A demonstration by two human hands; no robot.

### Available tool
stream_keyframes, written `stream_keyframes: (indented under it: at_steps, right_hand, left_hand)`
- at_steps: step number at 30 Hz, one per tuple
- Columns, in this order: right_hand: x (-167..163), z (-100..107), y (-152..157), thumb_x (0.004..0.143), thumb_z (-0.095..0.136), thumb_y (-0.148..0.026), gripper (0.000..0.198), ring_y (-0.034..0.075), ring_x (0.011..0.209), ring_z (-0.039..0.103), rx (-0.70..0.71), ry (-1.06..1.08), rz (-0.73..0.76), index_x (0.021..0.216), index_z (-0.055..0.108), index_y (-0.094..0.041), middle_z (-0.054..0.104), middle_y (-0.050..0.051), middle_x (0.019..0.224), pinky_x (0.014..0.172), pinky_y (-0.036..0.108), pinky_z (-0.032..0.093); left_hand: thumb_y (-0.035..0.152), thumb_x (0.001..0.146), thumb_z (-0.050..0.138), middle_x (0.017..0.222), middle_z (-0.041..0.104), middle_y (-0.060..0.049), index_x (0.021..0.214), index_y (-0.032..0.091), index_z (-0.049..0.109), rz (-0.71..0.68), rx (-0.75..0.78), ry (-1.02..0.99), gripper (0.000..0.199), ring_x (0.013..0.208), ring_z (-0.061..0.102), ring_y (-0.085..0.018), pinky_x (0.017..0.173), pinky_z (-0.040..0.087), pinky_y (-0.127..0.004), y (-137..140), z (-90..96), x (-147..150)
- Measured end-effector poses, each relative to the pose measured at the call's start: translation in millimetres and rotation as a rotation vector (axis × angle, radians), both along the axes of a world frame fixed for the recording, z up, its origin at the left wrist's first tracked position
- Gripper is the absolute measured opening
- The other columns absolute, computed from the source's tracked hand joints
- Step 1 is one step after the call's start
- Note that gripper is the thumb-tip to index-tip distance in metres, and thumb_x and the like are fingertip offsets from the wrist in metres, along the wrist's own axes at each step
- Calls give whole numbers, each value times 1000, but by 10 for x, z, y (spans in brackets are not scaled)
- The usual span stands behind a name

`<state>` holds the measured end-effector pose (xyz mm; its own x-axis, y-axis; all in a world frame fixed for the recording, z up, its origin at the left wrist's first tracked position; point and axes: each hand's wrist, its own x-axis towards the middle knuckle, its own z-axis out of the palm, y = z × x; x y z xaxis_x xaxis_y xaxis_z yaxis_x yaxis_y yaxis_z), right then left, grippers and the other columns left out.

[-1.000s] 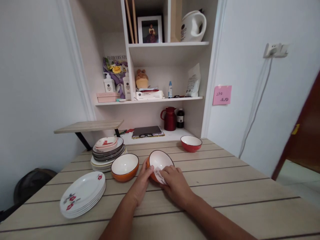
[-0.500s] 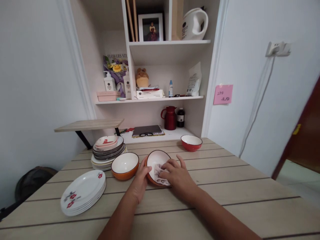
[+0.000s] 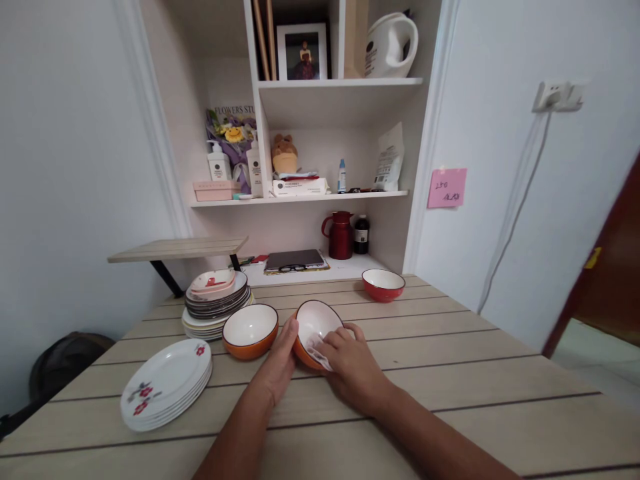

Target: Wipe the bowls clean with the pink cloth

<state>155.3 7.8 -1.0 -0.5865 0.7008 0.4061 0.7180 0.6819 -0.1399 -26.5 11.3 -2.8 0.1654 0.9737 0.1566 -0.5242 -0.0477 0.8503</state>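
Observation:
A tilted orange bowl (image 3: 311, 316) with a white inside and dark rim is between my hands. My left hand (image 3: 281, 355) braces its left side, the palm against the outer wall and the thumb by the rim. A crumpled whitish cloth (image 3: 317, 349) is pinched in my right hand (image 3: 351, 360), which presses it to the lower right of the bowl's inside and rim. Part of the cloth is hidden under the fingers. Just left stands a second orange bowl (image 3: 251, 328), upright. Farther back on the right sits a red bowl (image 3: 383, 285).
White flowered plates (image 3: 167, 377) are stacked at the front left of the slatted table (image 3: 450, 400). Behind them rises a mixed pile of plates (image 3: 216, 303) topped by small dishes. A small raised shelf (image 3: 177, 249), a laptop (image 3: 295, 260) and a red jug (image 3: 341, 237) line the back.
My right hand has drawn the cloth from the bowl's middle toward its lower right rim, fingers now more curled. The left thumb has shifted from over the rim to along the side.

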Motion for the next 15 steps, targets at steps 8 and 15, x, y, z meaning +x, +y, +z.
stream_keyframes:
  at_steps: [8, 15]
  right_hand:
    - [-45, -1, -9, 93, 65, -32, 22, 27, 102, 57, 10, 13, -44, 110, 64, -19, 70, 8, 107, 105, 45, 29]
    - [-40, -44, 8, 90, 65, -24, 28, 27, 104, 55, 27, -35, -9, 118, 64, -22, 69, 8, 111, 105, 46, 28]
  left_hand:
    - [41, 82, 83, 145, 62, -12, 148, 28, 51, 5, -10, 128, 75, 138, 53, -30, 120, 32, -42, -100, 7, 73]
    - [47, 82, 81, 141, 64, -10, 137, 28, 61, 35, -18, 17, 61, 135, 55, -30, 116, 37, -41, -71, 27, 71]
